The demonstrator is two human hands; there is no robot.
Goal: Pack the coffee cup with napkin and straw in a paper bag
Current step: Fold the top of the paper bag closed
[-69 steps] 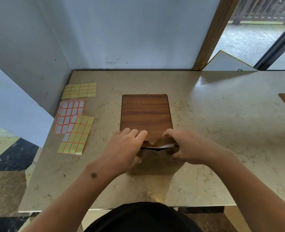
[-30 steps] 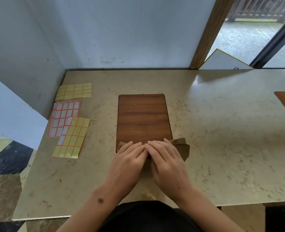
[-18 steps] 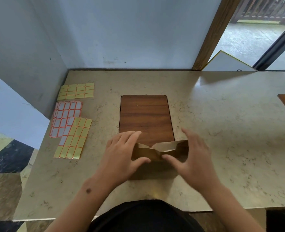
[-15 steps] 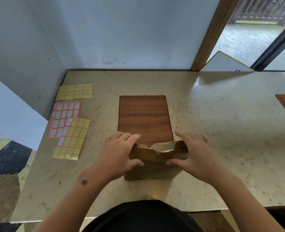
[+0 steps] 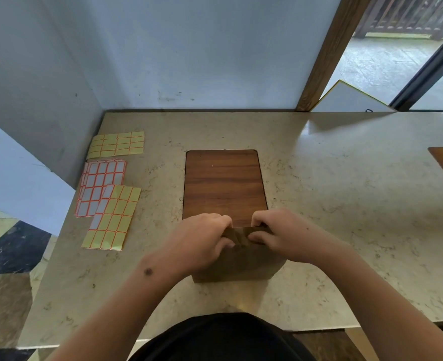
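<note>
paper bag [image 5: 237, 267] top now pinched closed, fingers [image 5: 258, 237] curled

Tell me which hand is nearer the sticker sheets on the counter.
Left. The left hand grips the paper bag on the side toward the sticker sheets; the right hand grips its far side.

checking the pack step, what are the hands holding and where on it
Both the left hand and the right hand pinch the paper bag at its folded top edge.

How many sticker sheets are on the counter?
3, maybe more stacked beneath: a yellow sheet farthest back, an orange-bordered white sheet below it, and a yellow sheet overlapping that, nearest.
</note>
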